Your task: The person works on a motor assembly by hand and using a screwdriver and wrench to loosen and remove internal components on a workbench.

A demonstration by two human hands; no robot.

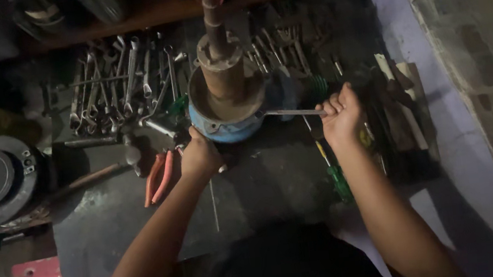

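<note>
Two hands at a blue motor housing on the bench

Left hand [199, 156] presses the blue motor housing [227, 128], grip closed against its rim; right hand [341, 114] clenches a spanner [293, 112] reaching the housing's edge, orange pliers [158, 178] nearby.

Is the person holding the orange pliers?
No, the orange pliers lie loose on the dark mat, while the right hand grips a wrench and the left hand steadies the blue housing.

No packages, labels, signs or screens can be made out in the dim head view — only unmarked tools and metal parts lie on the dark work surface.
</note>
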